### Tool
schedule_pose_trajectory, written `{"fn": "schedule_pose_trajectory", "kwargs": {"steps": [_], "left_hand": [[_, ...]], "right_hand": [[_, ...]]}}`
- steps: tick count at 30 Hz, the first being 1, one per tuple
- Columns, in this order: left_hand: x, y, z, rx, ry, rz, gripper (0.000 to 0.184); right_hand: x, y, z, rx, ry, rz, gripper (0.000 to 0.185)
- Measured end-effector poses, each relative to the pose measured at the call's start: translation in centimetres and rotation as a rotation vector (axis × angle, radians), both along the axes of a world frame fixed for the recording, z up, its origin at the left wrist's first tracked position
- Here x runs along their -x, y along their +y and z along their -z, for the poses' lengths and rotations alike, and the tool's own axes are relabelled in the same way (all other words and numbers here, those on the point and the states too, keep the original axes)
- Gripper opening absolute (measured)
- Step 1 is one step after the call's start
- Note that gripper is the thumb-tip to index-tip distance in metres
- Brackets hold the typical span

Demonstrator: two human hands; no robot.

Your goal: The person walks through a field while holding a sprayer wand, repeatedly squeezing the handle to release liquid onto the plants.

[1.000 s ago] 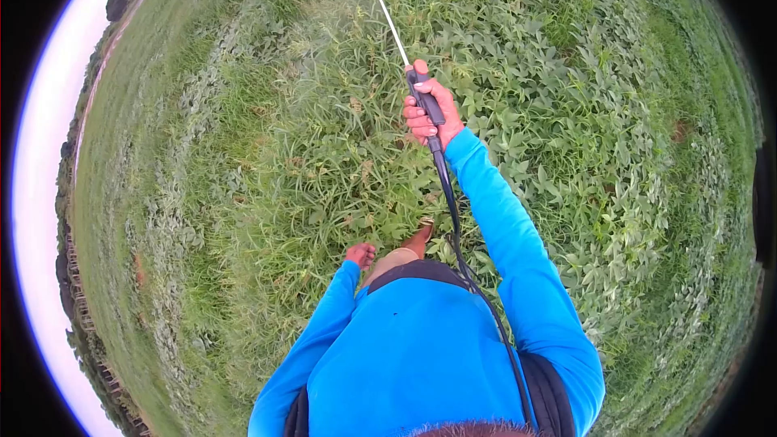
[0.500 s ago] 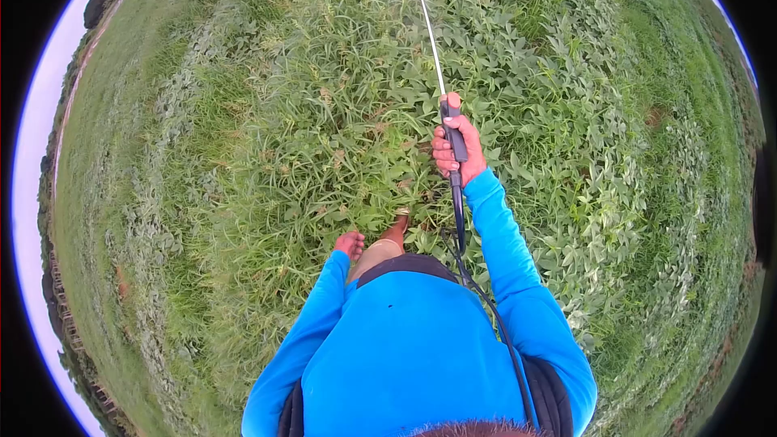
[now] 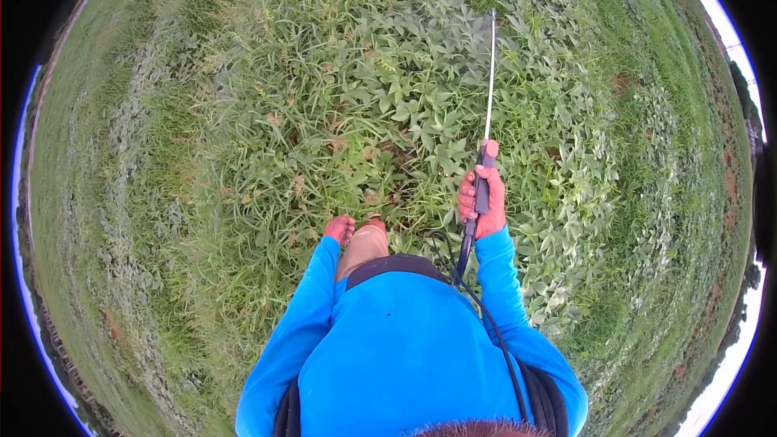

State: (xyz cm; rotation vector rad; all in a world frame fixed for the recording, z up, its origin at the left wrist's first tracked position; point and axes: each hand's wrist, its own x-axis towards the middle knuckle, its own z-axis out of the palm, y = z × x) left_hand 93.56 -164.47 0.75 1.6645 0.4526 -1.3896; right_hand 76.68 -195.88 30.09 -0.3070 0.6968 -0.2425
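My right hand [image 3: 490, 202] is wrapped round the dark handle of a spray wand [image 3: 490, 89]. Its thin silver tube reaches forward over leafy plants [image 3: 429, 101], and a faint haze hangs by the nozzle. A black hose [image 3: 495, 332] runs from the handle back past my right side. Low by my left thigh, my left hand [image 3: 341, 229] hangs with its fingers curled in and nothing visible in them.
Tall grass [image 3: 267, 129] mixed with broad-leaved plants surrounds me. One leg [image 3: 362, 249] shows among the growth in front. Dark straps [image 3: 544, 392] lie at my sides. Patches of reddish soil [image 3: 623, 83] show at the right.
My right hand and the spray wand have swung to the right and drawn closer to my body. My left hand stays low, slightly further left and higher in view.
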Motion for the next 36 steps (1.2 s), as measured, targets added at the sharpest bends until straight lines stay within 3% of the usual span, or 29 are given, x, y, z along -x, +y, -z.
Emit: {"fn": "schedule_pose_trajectory", "kwargs": {"steps": [8,12,15,23,29,36], "left_hand": [[-6.2,-8.2,1.6,0.158,0.01,0.077,0.032],[-9.1,-11.0,2.2,0.169,0.065,0.125,0.032],[-11.2,-12.0,2.2,0.142,0.063,0.166,0.033],[-15.7,-11.1,1.4,0.122,0.056,0.137,0.032],[-17.2,-11.3,-0.1,0.053,0.072,0.113,0.026],[-18.8,-11.0,-1.5,0.071,0.061,0.113,0.025]], "right_hand": [[-4.6,-5.2,0.1,0.119,0.18,0.198,0.028],[-8.7,-7.0,0.1,0.045,0.135,0.084,0.027],[-12.8,-7.4,-0.5,-0.175,-0.064,-0.067,0.026],[-24.3,-7.0,-3.3,-0.354,-0.346,-0.465,0.027],[-33.6,-7.9,-4.9,-0.309,-0.444,-0.687,0.027],[-41.1,-10.0,-5.9,-0.179,-0.449,-0.673,0.028]]}}
